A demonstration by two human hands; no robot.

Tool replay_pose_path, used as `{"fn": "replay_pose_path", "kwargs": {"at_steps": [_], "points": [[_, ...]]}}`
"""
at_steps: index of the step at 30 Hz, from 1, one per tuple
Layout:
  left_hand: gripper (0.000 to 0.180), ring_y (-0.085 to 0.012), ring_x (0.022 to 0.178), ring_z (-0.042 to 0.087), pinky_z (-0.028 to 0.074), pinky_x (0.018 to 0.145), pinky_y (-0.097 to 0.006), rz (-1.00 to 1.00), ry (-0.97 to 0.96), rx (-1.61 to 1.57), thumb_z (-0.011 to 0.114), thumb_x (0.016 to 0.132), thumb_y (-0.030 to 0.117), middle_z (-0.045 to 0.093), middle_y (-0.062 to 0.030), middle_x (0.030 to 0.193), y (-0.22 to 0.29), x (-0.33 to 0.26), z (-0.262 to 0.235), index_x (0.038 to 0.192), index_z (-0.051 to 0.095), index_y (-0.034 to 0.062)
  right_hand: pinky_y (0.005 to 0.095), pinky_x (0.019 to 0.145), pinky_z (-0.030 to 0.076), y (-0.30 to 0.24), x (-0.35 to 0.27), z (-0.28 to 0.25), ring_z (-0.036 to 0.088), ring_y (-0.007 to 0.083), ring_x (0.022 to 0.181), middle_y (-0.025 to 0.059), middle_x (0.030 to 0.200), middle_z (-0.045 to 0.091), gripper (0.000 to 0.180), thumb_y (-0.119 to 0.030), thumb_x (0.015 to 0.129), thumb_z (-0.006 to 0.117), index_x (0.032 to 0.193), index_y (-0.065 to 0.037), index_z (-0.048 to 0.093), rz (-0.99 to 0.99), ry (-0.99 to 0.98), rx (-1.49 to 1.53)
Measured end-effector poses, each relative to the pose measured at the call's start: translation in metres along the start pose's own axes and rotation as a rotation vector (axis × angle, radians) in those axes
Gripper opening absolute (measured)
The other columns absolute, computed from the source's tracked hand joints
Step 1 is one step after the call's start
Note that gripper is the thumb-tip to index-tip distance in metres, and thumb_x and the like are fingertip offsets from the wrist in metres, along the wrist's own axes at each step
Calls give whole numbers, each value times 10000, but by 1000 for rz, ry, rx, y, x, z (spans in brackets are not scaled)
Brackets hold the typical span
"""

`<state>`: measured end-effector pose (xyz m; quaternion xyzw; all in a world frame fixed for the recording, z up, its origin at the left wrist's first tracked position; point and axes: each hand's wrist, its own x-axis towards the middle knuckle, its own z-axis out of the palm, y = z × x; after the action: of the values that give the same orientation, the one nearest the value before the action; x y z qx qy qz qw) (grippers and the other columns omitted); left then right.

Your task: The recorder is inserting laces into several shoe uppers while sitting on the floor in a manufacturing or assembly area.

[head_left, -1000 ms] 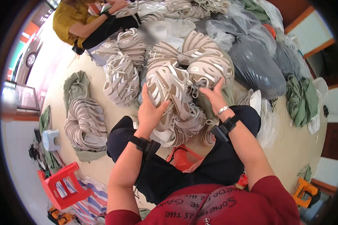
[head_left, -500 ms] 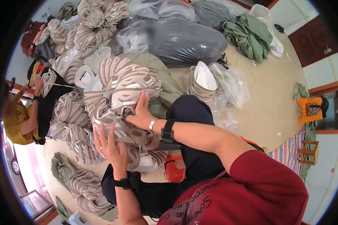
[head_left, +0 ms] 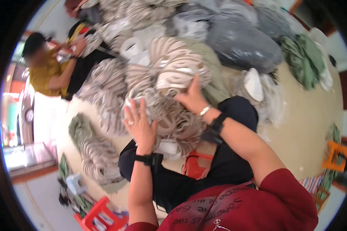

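Sorting step, I judge: left hand (head_left: 140, 125) spread open against the bundle of beige looped cut-out pieces (head_left: 169, 115), right hand (head_left: 192, 99) gripping its top; next needs a firmer two-handed hold.

Left hand (head_left: 140, 125) has risen against the strap bundle (head_left: 169, 111)

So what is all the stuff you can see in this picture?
Bundle of pale straps: one, beige and white, on the lap.
More strap bundles: several, beige, on the floor at left.
Plastic sacks: several, grey, at the top.
Green cloth: one heap, upper right.
Stool: one, red, lower left.
Another person: one, yellow top, far left.
Left hand: open, flat against the bundle.
Right hand: pressed on the bundle's top.
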<state>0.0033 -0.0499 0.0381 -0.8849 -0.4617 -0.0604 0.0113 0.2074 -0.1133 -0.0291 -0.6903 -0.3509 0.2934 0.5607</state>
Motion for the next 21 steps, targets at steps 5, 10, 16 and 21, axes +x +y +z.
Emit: {"fn": "replay_pose_path", "kwargs": {"at_steps": [5, 10, 16, 21], "points": [[986, -358, 1433, 212, 260, 1094, -572, -17, -36, -215, 779, 673, 119, 205, -64, 1578, -23, -8, 4, 1504, 250, 171, 457, 1166, 93, -16, 13, -12, -26, 410, 1450, 280, 1557, 40, 1122, -339, 768, 723, 1507, 5, -48, 83, 8, 156], [946, -412, 1387, 275, 316, 1109, -427, 33, -64, -273, 737, 697, 62, 259, -174, 1535, -55, -21, 10, 1495, 232, 116, 442, 1162, 115, -34, 22, -9, -25, 387, 1460, 242, 1569, 93, 1054, -328, 771, 721, 1530, -55, 43, 30, -84, 240], [916, -423, 1325, 363, 363, 1069, -435, 34, -37, -424, 736, 708, 82, 308, -225, 1485, -78, -29, 15, 1479, 242, 73, 518, 1142, 125, -36, 17, 5, -127, 413, 1445, 238, 1577, -54, 1135, -361, 781, 722, 1524, -82, -89, -16, -285, 85], [900, -420, 1265, 429, 406, 1014, -441, 19, -25, -399, 743, 727, 148, 345, -233, 1441, -80, -33, 18, 1473, 248, 64, 384, 1134, 232, -17, 6, 10, -19, 332, 1454, 253, 1557, -64, 1229, -331, 783, 742, 1465, -25, -234, 23, -347, -213]]}}
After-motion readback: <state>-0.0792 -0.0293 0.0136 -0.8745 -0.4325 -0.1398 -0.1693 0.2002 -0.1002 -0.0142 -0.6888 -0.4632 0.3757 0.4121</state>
